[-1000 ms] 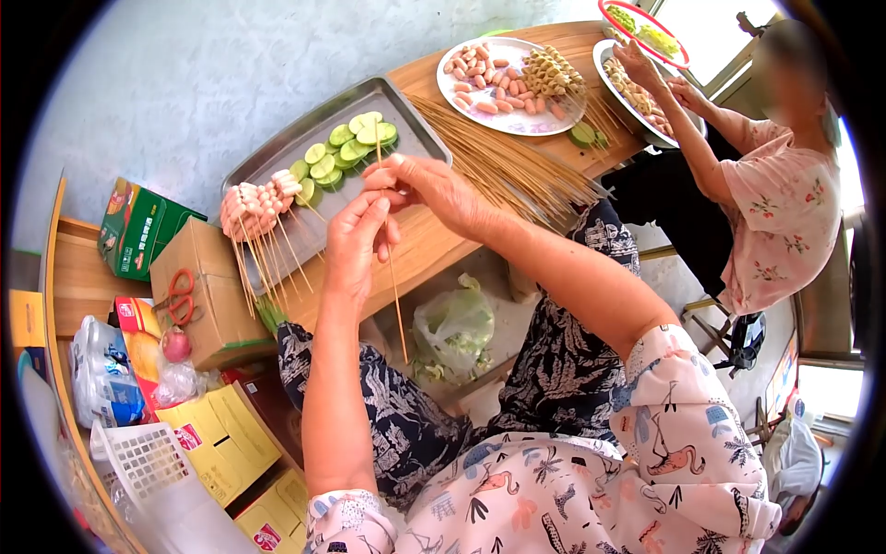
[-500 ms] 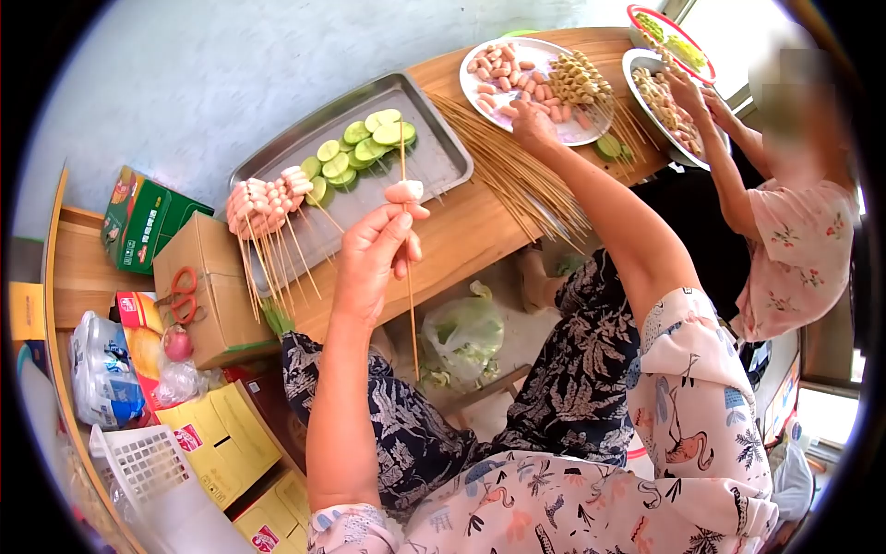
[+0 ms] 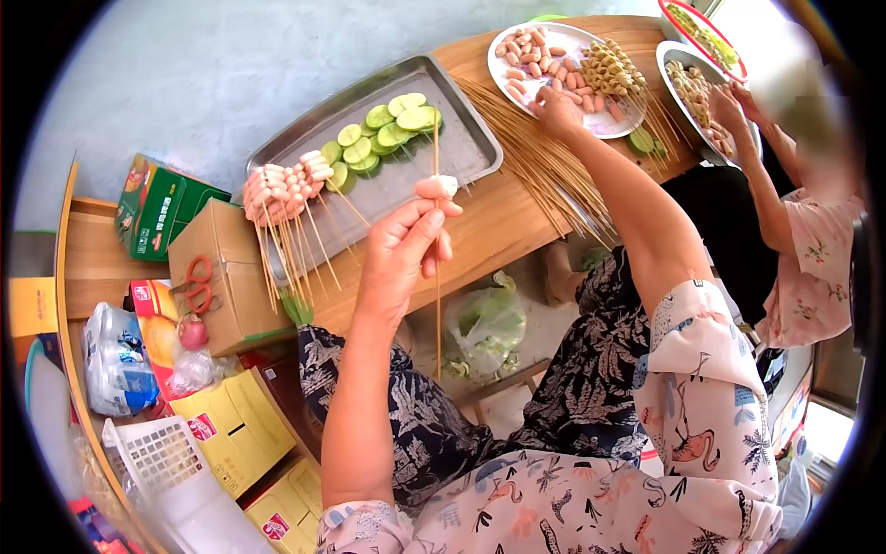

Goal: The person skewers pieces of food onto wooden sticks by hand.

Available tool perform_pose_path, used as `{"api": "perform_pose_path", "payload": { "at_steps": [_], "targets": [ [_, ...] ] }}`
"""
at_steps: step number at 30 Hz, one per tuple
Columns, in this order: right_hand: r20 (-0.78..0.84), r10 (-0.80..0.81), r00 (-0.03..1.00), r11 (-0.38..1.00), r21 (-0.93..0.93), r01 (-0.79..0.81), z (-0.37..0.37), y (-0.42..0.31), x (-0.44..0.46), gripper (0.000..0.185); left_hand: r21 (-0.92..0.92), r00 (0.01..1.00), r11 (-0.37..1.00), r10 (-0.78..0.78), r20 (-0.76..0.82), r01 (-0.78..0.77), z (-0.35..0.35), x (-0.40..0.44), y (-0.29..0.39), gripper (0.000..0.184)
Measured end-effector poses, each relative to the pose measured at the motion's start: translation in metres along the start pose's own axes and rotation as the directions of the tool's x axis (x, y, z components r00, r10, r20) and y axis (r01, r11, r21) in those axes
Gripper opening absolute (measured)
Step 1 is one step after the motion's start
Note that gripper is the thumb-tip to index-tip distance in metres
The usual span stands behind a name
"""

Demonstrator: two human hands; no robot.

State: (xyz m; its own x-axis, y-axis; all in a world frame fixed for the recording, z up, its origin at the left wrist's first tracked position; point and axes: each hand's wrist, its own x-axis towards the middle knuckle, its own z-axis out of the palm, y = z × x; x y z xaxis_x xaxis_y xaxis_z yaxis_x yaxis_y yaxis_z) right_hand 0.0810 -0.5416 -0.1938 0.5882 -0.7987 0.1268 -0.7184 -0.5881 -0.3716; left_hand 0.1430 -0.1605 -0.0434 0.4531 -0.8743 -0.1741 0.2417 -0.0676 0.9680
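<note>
My left hand [image 3: 406, 249] pinches a thin wooden skewer [image 3: 437, 319] that stands roughly upright, with a small pink sausage [image 3: 436, 187] threaded on it just above the fingers. My right hand [image 3: 559, 111] reaches onto the white plate [image 3: 604, 126] at its near edge, among loose small sausages [image 3: 530, 55]; its fingers are bent together and whatever they grip is too small to make out. Folded skewered pieces [image 3: 613, 69] lie on the same plate. Behind my left hand, a metal tray [image 3: 397, 175] holds cucumber slices [image 3: 394, 135] and finished sausage skewers [image 3: 277, 192].
Loose skewers [image 3: 535, 166] fan across the wooden table [image 3: 461, 231]. A co-worker's hands [image 3: 731, 106] are over a bowl [image 3: 678, 60] at the right. Left are a cardboard box [image 3: 221, 268] with red scissors [image 3: 198, 282], a green box [image 3: 166, 210] and a white basket [image 3: 161, 457]. A plastic bag [image 3: 489, 328] lies below.
My right hand has left the skewer beside my left hand and moved to the plate. A sausage now shows on the skewer. The view has shifted, so the table's things sit differently in frame.
</note>
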Motion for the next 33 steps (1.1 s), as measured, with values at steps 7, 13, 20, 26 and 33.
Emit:
{"api": "perform_pose_path", "payload": {
  "at_steps": [7, 13, 20, 26, 33],
  "targets": [
    [0.036, 0.056, 0.998, 0.991, 0.118, -0.060, 0.003, 0.000, 0.003, 0.036, -0.018, 1.000, 1.000, 0.003, -0.012, -0.003, -0.002, -0.001, -0.003, 0.022],
    [0.104, -0.031, 0.994, 0.981, 0.194, 0.010, -0.004, 0.007, 0.012, 0.043, -0.030, 1.000, 1.000, 0.005, -0.014, -0.006, -0.003, -0.001, 0.000, 0.022],
    [0.309, -0.027, 0.951, 0.179, 0.937, -0.300, -0.049, -0.059, -0.013, 0.018, -0.042, 1.000, 0.999, 0.030, 0.003, -0.029, 0.000, -0.002, 0.003, 0.021],
    [0.255, -0.417, 0.872, -0.216, 0.904, -0.368, -0.118, -0.132, -0.093, 0.005, -0.006, 0.997, 0.999, 0.035, 0.067, -0.035, 0.000, -0.008, 0.002, 0.024],
    [0.268, -0.340, 0.902, -0.321, 0.868, -0.379, -0.122, -0.141, -0.142, 0.009, 0.038, 0.983, 0.999, 0.001, 0.182, -0.008, -0.003, -0.013, -0.001, 0.024]
  ]
}}
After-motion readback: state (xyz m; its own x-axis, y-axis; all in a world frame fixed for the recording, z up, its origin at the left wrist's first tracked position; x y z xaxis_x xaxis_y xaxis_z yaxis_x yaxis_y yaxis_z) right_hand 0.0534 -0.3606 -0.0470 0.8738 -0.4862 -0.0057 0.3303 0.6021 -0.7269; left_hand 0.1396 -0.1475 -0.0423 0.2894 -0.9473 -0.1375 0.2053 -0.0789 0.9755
